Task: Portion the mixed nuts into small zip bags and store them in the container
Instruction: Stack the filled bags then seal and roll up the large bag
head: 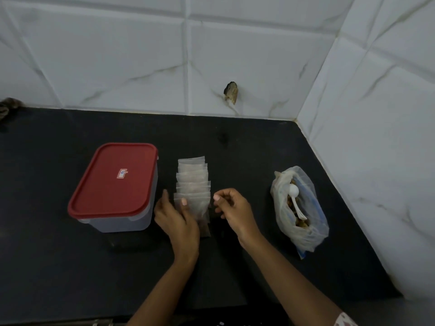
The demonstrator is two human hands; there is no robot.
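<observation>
Fingers of the left hand (176, 217) lay extended, its thumb resting on the left edge of the nearest small zip bag (199, 209); I could not tell whether it gripped. Right hand (233, 208) hovered just right of that bag, fingers loosely curled, holding nothing. An overlapping row of zip bags (193, 177) ran toward the far wall (259, 55). Left of it stood the container (122, 220), red lid (113, 182) on. Well right lay the bag of mixed nuts (303, 234), a white spoon (296, 201) inside, on the black counter (70, 267).
</observation>
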